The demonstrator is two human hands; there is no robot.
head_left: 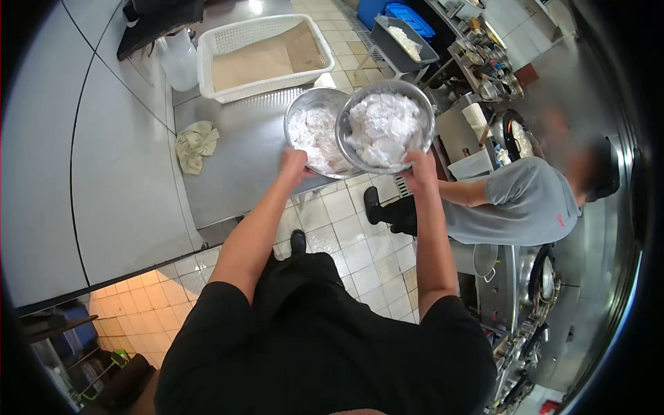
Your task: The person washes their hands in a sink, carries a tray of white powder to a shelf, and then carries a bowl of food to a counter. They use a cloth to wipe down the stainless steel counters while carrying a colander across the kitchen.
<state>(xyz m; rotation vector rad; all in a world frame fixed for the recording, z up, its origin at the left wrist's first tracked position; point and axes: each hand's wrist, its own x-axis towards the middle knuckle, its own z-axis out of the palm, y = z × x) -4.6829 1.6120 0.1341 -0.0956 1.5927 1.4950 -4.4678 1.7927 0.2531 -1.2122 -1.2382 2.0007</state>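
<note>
My left hand (295, 163) grips the near rim of a metal bowl (289, 117) holding white powder and some pinkish pieces (318, 138). This bowl is at the right end of the steel counter. In my right hand (418, 169) is the near rim of a second metal bowl (429, 117), heaped with pieces coated in white powder (384, 124). The second bowl is to the right of the first and overlaps its right edge. Fingers under both rims are partly hidden.
A white basket (205, 69) lined with brown material stands at the counter's back. A crumpled cloth (196, 146) lies on the steel counter (235, 166). To the right, a person in a grey shirt (526, 200) stands near woks. A grey tub (422, 59) is behind.
</note>
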